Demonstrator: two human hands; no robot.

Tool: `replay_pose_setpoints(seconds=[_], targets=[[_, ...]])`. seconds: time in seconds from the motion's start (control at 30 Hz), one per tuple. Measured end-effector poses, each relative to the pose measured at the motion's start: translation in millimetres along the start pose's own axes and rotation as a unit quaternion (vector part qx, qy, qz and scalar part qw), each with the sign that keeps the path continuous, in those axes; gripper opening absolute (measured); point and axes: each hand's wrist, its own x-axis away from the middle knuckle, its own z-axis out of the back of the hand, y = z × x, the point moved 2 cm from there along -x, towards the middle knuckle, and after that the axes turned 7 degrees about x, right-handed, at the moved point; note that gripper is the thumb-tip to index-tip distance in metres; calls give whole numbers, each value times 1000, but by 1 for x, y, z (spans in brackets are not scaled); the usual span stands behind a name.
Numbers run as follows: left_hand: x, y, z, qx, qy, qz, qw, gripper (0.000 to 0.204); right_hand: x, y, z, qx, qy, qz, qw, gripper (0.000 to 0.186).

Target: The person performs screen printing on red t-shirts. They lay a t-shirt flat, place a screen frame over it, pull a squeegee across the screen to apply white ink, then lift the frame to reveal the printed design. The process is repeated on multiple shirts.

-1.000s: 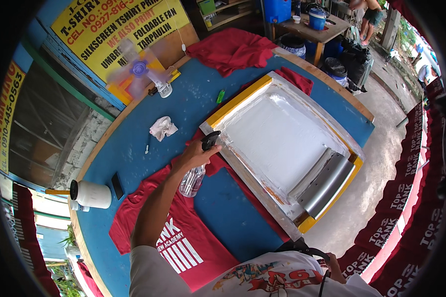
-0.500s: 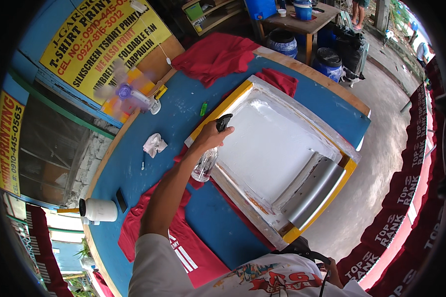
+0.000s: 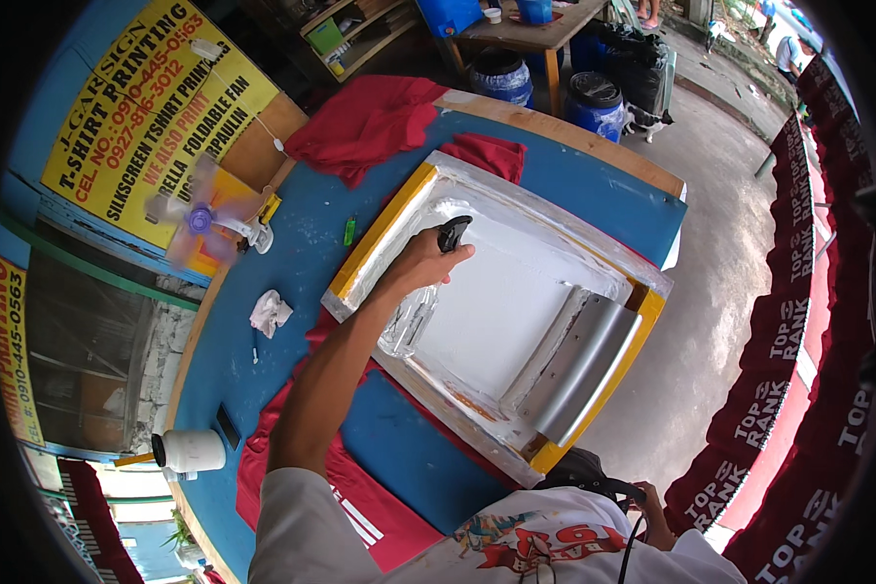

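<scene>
My left hand [image 3: 420, 265] is closed around the neck of a clear spray bottle [image 3: 411, 319] with a black trigger head. It holds the bottle tilted over the left part of a screen printing frame [image 3: 360, 255]. The frame has wooden sides, yellow tape and a pale mesh smeared with white. A wide squeegee [image 3: 590, 368] with a silver metal holder rests along the frame's right side. At the lower right, my right hand [image 3: 660, 521] shows in part, low beside my shirt and a black strap-like thing [image 3: 603, 484]; its fingers are mostly hidden.
Dark red shirts [image 3: 370, 127] lie on the blue table [image 3: 370, 428], some under the frame. A fan [image 3: 201, 219] spins at the left, near a crumpled cloth [image 3: 271, 311], a green lighter [image 3: 349, 231], a phone [image 3: 227, 425] and a white tub [image 3: 193, 451]. Printed shirts hang at the right.
My left hand has carried the spray bottle further over the mesh, from the frame's left edge. The view has shifted, so the table appears further left and higher.
</scene>
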Motion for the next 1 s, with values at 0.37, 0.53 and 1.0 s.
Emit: replay_pose_setpoints(seconds=[0.37,0.53,1.0], targets=[[17,47,-96,-8,-136,-46,990,50,-11,-25,-2,28,44,4,999,53],[22,57,-103,-23,-103,-3,994,50,-5,-18,1,9,54,-37,998,52],[254,-15,-125,65,-35,28,997,48,-34,-60,1,23,-71,16,997,43]])
